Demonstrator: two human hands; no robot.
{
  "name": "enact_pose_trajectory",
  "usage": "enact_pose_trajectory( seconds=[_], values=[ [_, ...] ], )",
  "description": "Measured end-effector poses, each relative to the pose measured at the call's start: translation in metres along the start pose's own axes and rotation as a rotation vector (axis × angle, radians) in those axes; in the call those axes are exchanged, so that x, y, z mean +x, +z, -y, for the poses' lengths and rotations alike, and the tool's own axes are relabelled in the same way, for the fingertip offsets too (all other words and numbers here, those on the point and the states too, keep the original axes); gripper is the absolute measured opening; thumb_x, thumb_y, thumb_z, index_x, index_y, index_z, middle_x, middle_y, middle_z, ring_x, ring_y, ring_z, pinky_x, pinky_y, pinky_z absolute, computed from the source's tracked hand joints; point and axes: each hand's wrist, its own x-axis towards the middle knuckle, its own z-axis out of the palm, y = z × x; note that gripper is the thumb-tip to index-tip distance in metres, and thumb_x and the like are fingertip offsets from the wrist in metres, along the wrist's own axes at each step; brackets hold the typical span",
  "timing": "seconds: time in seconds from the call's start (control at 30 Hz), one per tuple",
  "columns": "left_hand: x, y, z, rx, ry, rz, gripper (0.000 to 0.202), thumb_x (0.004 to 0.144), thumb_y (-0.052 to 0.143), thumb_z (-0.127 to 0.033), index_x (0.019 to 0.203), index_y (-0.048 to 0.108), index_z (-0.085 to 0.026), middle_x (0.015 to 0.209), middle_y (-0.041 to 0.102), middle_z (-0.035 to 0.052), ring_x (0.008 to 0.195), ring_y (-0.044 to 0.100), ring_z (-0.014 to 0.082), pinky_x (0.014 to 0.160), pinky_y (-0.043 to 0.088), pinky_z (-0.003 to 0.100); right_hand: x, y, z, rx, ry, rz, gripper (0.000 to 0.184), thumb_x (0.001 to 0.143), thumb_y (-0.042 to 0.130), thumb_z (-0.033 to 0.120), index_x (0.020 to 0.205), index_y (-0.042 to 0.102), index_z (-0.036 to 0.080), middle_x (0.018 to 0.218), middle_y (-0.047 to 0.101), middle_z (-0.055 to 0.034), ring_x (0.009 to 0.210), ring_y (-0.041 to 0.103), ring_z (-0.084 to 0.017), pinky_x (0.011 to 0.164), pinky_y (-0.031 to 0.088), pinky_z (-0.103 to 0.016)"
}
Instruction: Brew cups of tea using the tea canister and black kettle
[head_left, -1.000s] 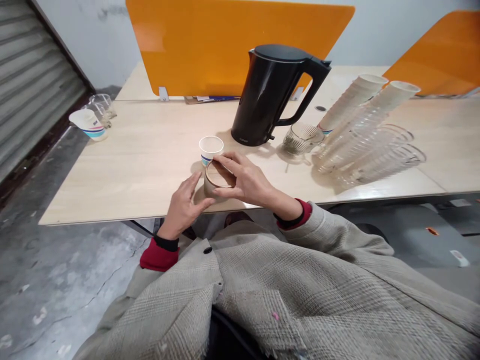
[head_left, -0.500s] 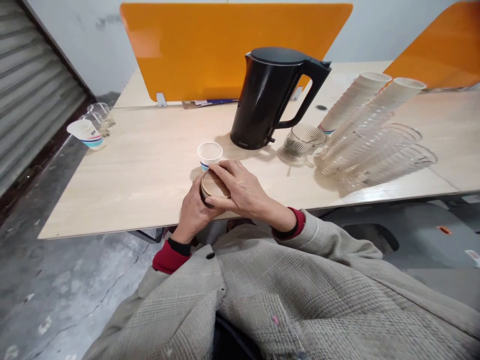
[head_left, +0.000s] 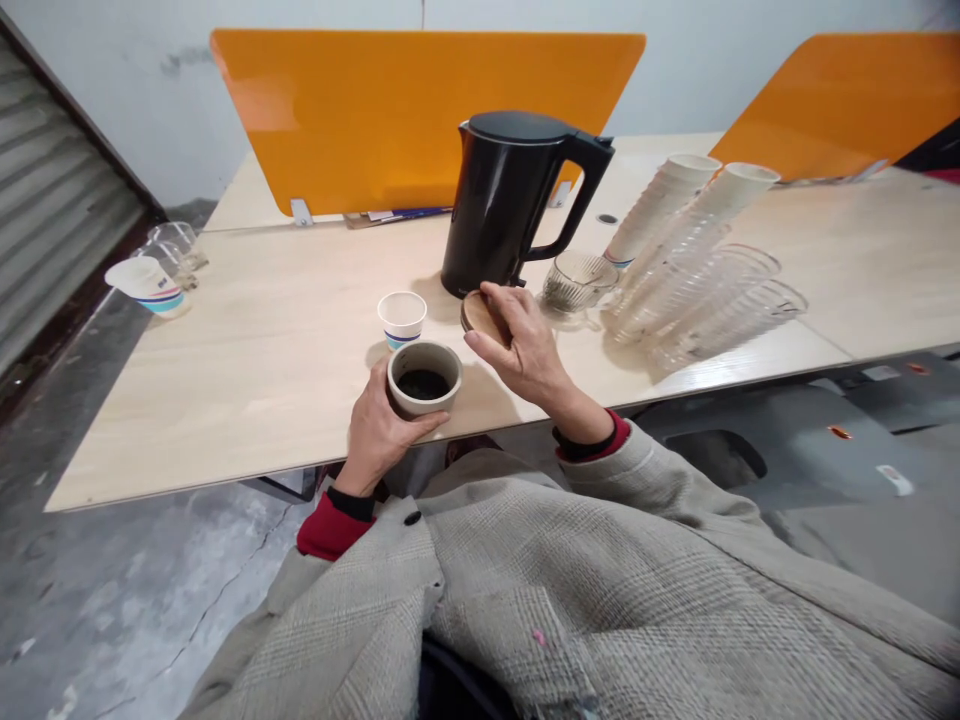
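My left hand (head_left: 379,425) is wrapped round a small beige jar (head_left: 424,379) near the table's front edge; the jar stands open, with dark loose stuff inside. My right hand (head_left: 523,345) holds the jar's round wooden lid (head_left: 478,311) a little to the right of the jar, in front of the black kettle (head_left: 502,200). A small white paper cup with a blue band (head_left: 401,316) stands just behind the jar.
A glass mug (head_left: 574,281) sits right of the kettle. Stacks of paper cups (head_left: 660,205) and clear plastic cups (head_left: 705,300) lie on their sides further right. Another paper cup (head_left: 142,283) and clear cups stand at the far left corner. Orange dividers (head_left: 390,110) line the back.
My right hand lifted the lid off the jar and carried it right, toward the kettle. My left hand closed round the jar, which is now uncovered.
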Motion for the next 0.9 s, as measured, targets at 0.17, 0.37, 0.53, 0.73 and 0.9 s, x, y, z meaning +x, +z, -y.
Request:
enact_pose_trajectory(
  seconds=[0.17,0.37,0.53,0.73,0.9],
  values=[
    [0.001,-0.001,0.000,-0.015,-0.022,-0.016,0.094,0.068,0.096,-0.054,0.144,0.051,-0.024,0.141,0.071,0.0118,0.131,0.071,0.0354,0.108,0.059,0.051,-0.026,0.006,-0.054,-0.218,0.130,0.190,0.075,0.092,0.070,0.060,0.152,0.059,0.015,0.139,0.062,-0.0229,0.128,0.058,-0.041,0.114,0.050,-0.059],
    [0.003,-0.004,-0.004,-0.018,-0.048,-0.012,0.092,0.067,0.096,-0.048,0.144,0.053,-0.025,0.145,0.070,0.0115,0.135,0.069,0.0356,0.111,0.058,0.052,-0.037,-0.004,-0.069,-0.239,0.161,0.228,0.082,0.092,0.073,0.063,0.158,0.054,0.019,0.154,0.058,-0.0223,0.140,0.055,-0.043,0.120,0.046,-0.063],
    [0.002,-0.004,-0.004,-0.010,-0.058,-0.008,0.089,0.068,0.095,-0.049,0.144,0.054,-0.026,0.143,0.072,0.0100,0.133,0.070,0.0349,0.108,0.060,0.050,-0.027,-0.034,-0.087,-0.138,0.268,-0.162,0.073,0.096,0.064,0.068,0.151,0.057,0.020,0.135,0.071,-0.0197,0.111,0.072,-0.034,0.098,0.061,-0.056],
    [0.000,-0.004,0.000,0.004,-0.050,-0.012,0.093,0.066,0.097,-0.049,0.145,0.053,-0.026,0.142,0.072,0.0103,0.131,0.071,0.0354,0.107,0.061,0.051,0.000,-0.065,-0.118,-0.243,0.394,-0.374,0.063,0.094,0.068,0.059,0.141,0.059,0.017,0.096,0.077,-0.0078,0.081,0.071,-0.025,0.089,0.060,-0.049],
    [-0.001,-0.005,0.002,0.027,-0.021,-0.005,0.089,0.068,0.096,-0.049,0.143,0.054,-0.025,0.139,0.074,0.0103,0.129,0.072,0.0349,0.108,0.061,0.050,0.013,-0.067,-0.126,-0.304,0.489,-0.396,0.044,0.093,0.070,0.054,0.119,0.061,0.020,0.088,0.072,-0.0063,0.086,0.071,-0.029,0.091,0.057,-0.051]
  ],
)
